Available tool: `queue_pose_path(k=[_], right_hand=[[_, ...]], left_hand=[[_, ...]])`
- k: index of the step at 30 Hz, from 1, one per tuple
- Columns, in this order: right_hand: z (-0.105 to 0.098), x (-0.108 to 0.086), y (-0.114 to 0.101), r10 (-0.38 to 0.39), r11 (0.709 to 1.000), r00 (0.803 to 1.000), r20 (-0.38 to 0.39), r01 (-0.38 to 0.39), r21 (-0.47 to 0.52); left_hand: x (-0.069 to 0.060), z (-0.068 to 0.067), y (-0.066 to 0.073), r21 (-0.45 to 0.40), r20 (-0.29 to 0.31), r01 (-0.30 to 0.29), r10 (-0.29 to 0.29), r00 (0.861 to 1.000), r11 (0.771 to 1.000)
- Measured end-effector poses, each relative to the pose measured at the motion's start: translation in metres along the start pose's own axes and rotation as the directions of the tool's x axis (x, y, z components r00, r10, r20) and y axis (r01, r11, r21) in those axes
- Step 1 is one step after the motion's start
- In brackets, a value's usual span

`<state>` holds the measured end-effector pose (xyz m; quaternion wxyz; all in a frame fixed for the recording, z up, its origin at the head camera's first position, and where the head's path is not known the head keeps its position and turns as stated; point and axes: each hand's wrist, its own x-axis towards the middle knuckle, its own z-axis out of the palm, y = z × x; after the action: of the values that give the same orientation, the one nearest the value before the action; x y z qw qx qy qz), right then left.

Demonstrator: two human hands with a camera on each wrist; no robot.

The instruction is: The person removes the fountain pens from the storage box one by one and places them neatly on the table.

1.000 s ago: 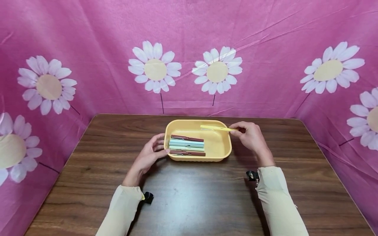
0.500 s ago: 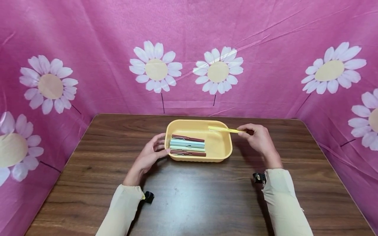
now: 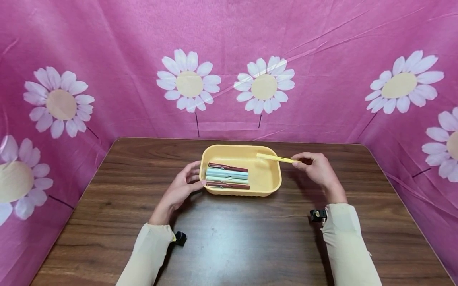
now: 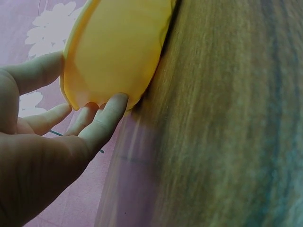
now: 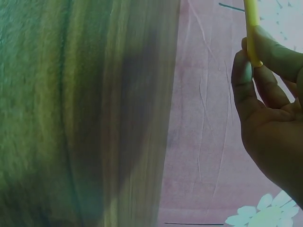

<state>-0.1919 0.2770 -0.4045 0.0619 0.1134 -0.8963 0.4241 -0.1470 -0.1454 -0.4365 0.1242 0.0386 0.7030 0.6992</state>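
A yellow plastic tray (image 3: 262,182) stands on the table, with several pens in its left half. Two of these are dark red pens (image 3: 229,185); between them lie a light blue pen (image 3: 227,174) and a pale green pen (image 3: 229,180). My left hand (image 3: 180,186) holds the tray's left end, thumb at the rim and fingers against the outer wall, as the left wrist view shows. With thumb and fingertips, my right hand (image 3: 318,169) pinches one end of a yellow pen (image 3: 277,158), whose clip end reaches over the tray's far right corner.
The brown wood-grain table (image 3: 229,238) extends around the tray on all sides. A pink cloth (image 3: 222,31) printed with white daisies hangs behind the table and along both sides. Small black cameras (image 3: 180,238) sit at both wrists.
My right hand has moved to the right and slightly nearer, drawing the yellow pen partly out past the tray's right rim. The left hand and the tray stay almost where they were.
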Motion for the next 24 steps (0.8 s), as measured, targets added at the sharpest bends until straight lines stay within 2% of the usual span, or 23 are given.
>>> queue_pose_path(k=[9,24], right_hand=[[-0.001,0.001,0.006,0.023,0.999,0.999,0.022,-0.024,0.038],[-0.01,-0.002,0.015,0.021,0.999,1.0,-0.02,-0.021,0.032]], left_hand=[[0.0,0.0,0.001,0.003,0.01,-0.004,0.004,1.0,1.0],[-0.002,0.001,0.002,-0.013,0.003,-0.006,0.006,1.0,1.0]])
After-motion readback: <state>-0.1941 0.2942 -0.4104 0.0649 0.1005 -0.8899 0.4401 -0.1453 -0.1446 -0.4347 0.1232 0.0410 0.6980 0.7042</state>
